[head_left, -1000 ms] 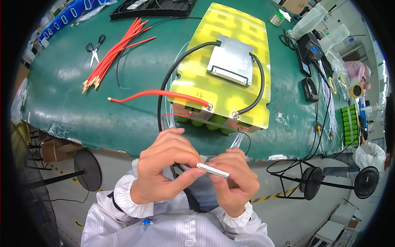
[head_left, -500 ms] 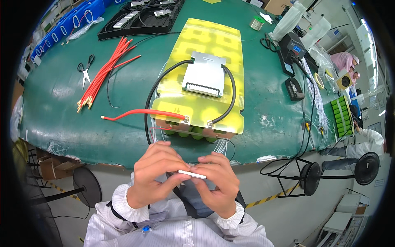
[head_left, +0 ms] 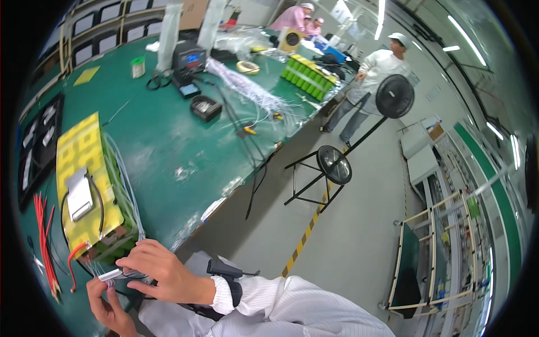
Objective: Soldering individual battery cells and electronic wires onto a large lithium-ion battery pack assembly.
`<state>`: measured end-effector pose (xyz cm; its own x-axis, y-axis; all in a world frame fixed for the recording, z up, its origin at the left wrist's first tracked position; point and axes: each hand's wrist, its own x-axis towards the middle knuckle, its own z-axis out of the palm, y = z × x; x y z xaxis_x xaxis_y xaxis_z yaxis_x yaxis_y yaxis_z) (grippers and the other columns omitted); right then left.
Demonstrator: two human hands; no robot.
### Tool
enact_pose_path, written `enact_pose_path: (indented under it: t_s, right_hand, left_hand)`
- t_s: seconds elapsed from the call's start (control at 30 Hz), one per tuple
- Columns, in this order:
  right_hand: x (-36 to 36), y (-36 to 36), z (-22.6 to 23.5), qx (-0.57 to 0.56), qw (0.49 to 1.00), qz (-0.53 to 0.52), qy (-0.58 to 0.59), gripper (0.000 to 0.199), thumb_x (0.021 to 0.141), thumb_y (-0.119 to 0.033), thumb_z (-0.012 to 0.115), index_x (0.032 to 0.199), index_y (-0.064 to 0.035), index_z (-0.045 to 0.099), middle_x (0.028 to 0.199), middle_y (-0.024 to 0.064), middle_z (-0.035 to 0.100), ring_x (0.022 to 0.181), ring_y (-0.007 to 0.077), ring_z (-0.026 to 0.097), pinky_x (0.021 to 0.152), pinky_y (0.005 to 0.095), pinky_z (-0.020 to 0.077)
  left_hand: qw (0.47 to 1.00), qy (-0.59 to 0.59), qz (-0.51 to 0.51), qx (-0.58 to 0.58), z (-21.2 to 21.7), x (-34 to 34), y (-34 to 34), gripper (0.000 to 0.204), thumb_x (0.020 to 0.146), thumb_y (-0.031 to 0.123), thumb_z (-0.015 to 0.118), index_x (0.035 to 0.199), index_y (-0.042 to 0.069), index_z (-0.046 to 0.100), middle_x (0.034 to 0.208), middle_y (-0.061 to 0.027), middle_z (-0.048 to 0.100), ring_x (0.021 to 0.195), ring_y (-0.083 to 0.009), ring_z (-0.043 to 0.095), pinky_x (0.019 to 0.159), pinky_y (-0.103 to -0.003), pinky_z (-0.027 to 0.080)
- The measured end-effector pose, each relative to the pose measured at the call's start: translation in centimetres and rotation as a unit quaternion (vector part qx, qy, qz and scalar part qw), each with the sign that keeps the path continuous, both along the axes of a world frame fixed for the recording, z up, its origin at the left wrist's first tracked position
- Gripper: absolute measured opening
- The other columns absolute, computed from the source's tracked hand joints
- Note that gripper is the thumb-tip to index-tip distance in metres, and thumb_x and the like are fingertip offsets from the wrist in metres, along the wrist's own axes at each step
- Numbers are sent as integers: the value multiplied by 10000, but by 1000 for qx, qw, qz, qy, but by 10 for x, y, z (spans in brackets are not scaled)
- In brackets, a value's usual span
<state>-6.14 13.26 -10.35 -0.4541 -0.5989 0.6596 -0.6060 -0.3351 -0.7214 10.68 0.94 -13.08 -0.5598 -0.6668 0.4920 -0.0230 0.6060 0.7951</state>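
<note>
Yellow sheeting is covering the top of a flat battery pack lying on the green workbench just above the fingers, with a grey rectangular board sitting on it and black leads looping around that board. Thin white wires are running down the pack's near side toward the hands. Both hands are pinching a small white strip connector: the right hand is curling over it from the right with fingertips closed on its end, and the left hand is gripping it from below, thumb and forefinger clamped. A red lead is hanging off the pack just left of the fingers, beside a bundle of red wires farther left. Far above the fingers, a black tray is holding small parts I cannot make out, and a yellow square label is lying flat near dark bins. A row of green cells is standing at the bench's far end.
</note>
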Motion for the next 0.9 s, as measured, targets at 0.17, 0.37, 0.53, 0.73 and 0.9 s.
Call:
enact_pose_path:
  t_s: [0.17,0.37,0.53,0.73,0.9]
  right_hand:
    - [-6,1,-2,-80,994,-63,43,224,750,2,715,958,-17,632,857,122,610,854,323,589,825,427,470]
    - [-4,2,10,-78,994,-75,17,212,775,-4,714,956,-18,607,823,112,620,749,313,598,687,407,460]
    - [-15,-11,21,-62,995,-61,38,187,783,-42,741,924,-34,618,804,82,635,735,283,612,661,378,462]
    - [-15,-4,11,-47,995,-81,45,196,781,-40,732,924,-49,597,785,88,619,728,296,599,679,395,455]
    - [-13,-14,17,-73,992,-70,71,208,776,-46,741,933,-46,605,810,75,624,735,274,596,680,379,455]
  left_hand:
    - [998,34,-42,31,10,-22,11,145,926,-13,565,1067,-19,535,983,-105,559,932,-204,530,902,-293,386]
    - [986,-33,13,-162,17,-21,-4,215,879,-76,594,1092,-68,567,938,-100,587,862,-196,568,803,-314,458]
    - [993,10,41,-109,26,-33,-7,168,829,-117,608,988,-70,584,895,-144,599,770,-250,566,728,-315,470]
    - [988,-8,25,-150,23,-25,-17,144,813,-115,633,943,-63,598,839,-130,609,747,-233,570,709,-322,472]
    - [988,6,49,-145,13,-15,-26,171,789,-125,639,942,-56,608,859,-123,631,777,-230,596,731,-315,476]
